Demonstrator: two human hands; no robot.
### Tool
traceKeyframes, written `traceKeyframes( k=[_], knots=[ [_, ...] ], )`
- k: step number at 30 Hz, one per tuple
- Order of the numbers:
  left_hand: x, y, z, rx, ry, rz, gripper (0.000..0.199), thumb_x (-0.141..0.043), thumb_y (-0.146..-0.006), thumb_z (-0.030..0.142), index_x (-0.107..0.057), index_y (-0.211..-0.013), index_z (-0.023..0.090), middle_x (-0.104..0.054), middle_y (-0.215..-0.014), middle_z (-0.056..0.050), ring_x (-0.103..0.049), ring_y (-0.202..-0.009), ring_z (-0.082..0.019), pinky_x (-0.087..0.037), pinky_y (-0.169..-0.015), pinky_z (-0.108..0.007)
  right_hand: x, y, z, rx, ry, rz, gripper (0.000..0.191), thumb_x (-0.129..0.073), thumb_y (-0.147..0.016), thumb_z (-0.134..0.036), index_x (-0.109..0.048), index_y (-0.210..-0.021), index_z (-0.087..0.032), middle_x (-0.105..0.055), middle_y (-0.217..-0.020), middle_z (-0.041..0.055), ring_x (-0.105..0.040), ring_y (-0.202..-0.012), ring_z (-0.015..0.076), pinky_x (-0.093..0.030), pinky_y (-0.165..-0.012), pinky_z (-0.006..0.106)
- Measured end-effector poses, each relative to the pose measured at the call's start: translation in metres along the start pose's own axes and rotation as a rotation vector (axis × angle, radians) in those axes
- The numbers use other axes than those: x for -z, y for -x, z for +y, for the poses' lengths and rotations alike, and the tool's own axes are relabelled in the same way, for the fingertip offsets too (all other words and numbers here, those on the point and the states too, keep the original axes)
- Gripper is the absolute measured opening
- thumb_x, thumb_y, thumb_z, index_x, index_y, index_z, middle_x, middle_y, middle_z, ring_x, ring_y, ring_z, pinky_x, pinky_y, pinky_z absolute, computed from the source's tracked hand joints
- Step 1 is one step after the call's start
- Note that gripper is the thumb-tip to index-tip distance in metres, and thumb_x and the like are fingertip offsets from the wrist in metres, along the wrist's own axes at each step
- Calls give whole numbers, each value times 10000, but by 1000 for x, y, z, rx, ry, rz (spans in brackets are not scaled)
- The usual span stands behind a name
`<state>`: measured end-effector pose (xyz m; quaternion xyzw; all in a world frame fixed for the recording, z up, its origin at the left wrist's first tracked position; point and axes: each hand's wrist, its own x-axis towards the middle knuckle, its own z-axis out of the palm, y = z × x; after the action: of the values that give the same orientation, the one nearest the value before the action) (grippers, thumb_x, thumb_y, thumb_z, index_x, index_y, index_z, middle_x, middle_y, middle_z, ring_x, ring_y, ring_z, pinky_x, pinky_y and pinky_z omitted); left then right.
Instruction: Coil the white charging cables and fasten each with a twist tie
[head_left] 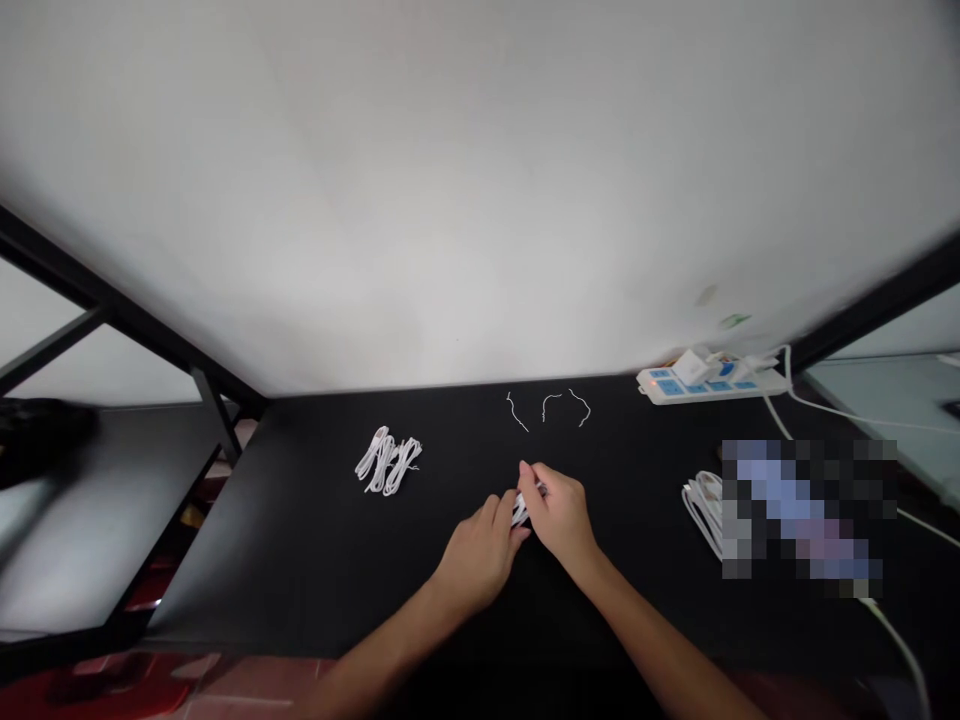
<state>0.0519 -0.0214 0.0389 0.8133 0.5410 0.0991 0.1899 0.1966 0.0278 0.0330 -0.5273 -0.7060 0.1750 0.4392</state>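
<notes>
Between my two hands, near the middle of the black table, is a bundled white cable [520, 512], mostly covered by my fingers. My left hand [484, 545] is closed around its left side. Closed on the right side of the same bundle is my right hand [559, 510], its thumb and fingers pressed together. Farther left lie several folded white cables [388, 462], bunched side by side. Beyond my hands, three short white twist ties [551, 405] rest apart from one another, bent and loose.
A white power strip [716, 385] with plugged-in chargers stands against the wall at the back right. To my right lie a coiled white cable [703, 510] and a pixelated patch hiding something. Black metal frame bars [214, 410] border the table's left side.
</notes>
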Motion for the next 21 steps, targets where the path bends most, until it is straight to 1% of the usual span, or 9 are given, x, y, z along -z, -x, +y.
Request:
traceKeyframes(
  k=[2,4,7,9,12,13,15,18,21],
  knots=[
    [0,-8,-6,-33,-74,-22,356,-346,-1065,336,-499,-1325,147,-671,-1071,-114,-687,-940,-263,-575,-766,-360,0,-3,1,-49,-17,-27,436,-462,-1020,-356,-448,-607,-215,-500,-525,-27,-458,-476,107,-341,-543,263],
    [2,-17,-14,-41,-95,-30,311,-322,-1069,315,-564,-1183,158,-682,-1015,-105,-686,-887,-258,-559,-728,-350,3,-9,4,-101,-83,-100,444,-429,-1032,-400,-505,-638,-211,-536,-545,-20,-499,-499,121,-369,-556,259],
    [5,-25,-26,-5,-6,23,294,-304,-1070,301,-572,-1031,186,-678,-970,-87,-670,-836,-232,-515,-705,-318,9,-26,15,-159,-135,-211,487,-291,-1067,-426,-622,-786,-205,-602,-617,-5,-588,-587,150,-427,-611,257],
    [8,-28,-34,45,121,99,289,-294,-1069,303,-553,-990,201,-661,-930,-71,-648,-807,-216,-481,-706,-306,10,-42,25,-177,7,-211,431,-330,-1057,-446,-664,-936,-202,-647,-712,12,-631,-677,177,-448,-655,272],
    [11,-30,-46,84,359,225,319,-264,-1070,333,-527,-937,212,-607,-838,-38,-593,-752,-195,-437,-720,-306,2,-63,38,-182,386,-202,287,-560,-973,-436,-667,-1093,-198,-676,-920,63,-651,-787,222,-436,-634,290],
    [12,-30,-49,87,436,253,337,-254,-1072,352,-521,-921,212,-581,-803,-24,-569,-728,-187,-422,-714,-304,-2,-68,41,-176,469,-221,255,-585,-962,-399,-671,-1091,-196,-669,-982,82,-654,-808,229,-429,-618,290],
    [12,-31,-56,103,561,279,373,-241,-1072,399,-512,-900,210,-518,-737,6,-515,-678,-169,-391,-682,-294,-12,-74,44,-161,536,-261,179,-562,-974,-312,-684,-1021,-189,-651,-1043,107,-657,-822,229,-423,-598,289],
    [14,-32,-62,113,673,254,403,-247,-1067,453,-516,-900,204,-445,-700,33,-450,-648,-148,-359,-656,-280,-19,-73,41,-151,500,-283,176,-525,-988,-244,-672,-912,-185,-645,-1009,107,-659,-809,218,-441,-598,288],
    [15,-32,-64,40,739,183,415,-266,-1064,472,-553,-946,196,-449,-725,31,-441,-671,-140,-367,-672,-274,-17,-61,32,-101,415,-318,151,-533,-996,-256,-648,-915,-201,-661,-977,73,-669,-847,199,-495,-687,284]
  ],
)
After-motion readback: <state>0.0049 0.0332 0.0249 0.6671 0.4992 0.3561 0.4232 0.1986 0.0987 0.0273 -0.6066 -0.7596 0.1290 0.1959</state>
